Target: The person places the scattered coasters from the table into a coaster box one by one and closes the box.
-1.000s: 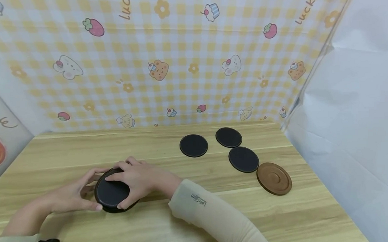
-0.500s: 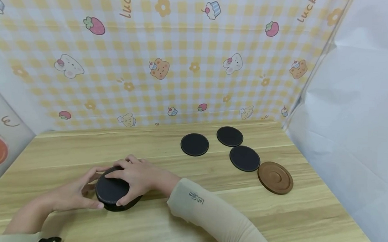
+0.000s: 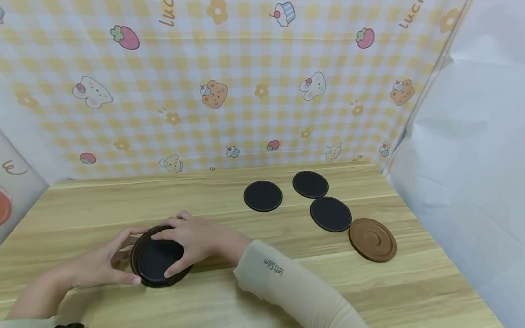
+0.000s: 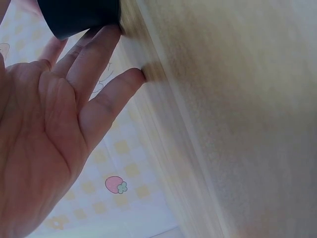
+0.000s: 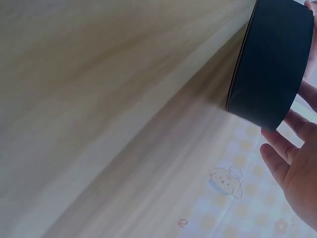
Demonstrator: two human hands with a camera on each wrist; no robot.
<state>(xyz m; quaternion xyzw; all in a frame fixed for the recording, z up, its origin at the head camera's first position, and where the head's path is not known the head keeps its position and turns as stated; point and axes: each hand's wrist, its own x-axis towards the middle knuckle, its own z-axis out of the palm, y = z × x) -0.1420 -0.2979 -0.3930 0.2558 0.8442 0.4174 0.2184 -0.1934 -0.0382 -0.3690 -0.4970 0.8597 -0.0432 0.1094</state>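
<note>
A round, dark coaster holder [image 3: 135,262] with a brown inner wall stands on the table at the front left. Inside it lies a round black coaster [image 3: 157,260], below the rim. My left hand [image 3: 91,268] grips the holder from the left, thumb at the near side and fingers round the back. From the right, my right hand [image 3: 192,239] reaches over the rim, its thumb and index finger spread across the coaster at its edges. The right wrist view shows the holder's smooth outer wall [image 5: 272,62] with right fingertips at its rim. Whatever lies beneath the coaster is hidden.
Three black coasters [image 3: 263,196] lie flat at the back right, two of them almost edge to edge. Beside them is a brown wooden disc [image 3: 372,240] with a recessed centre. A yellow checked cloth [image 3: 247,96] hangs behind the table [image 3: 262,309].
The black coaster has gone down from the top of the holder to inside it, so the brown inner wall now shows. My right hand has shifted slightly right; my left hand keeps its place.
</note>
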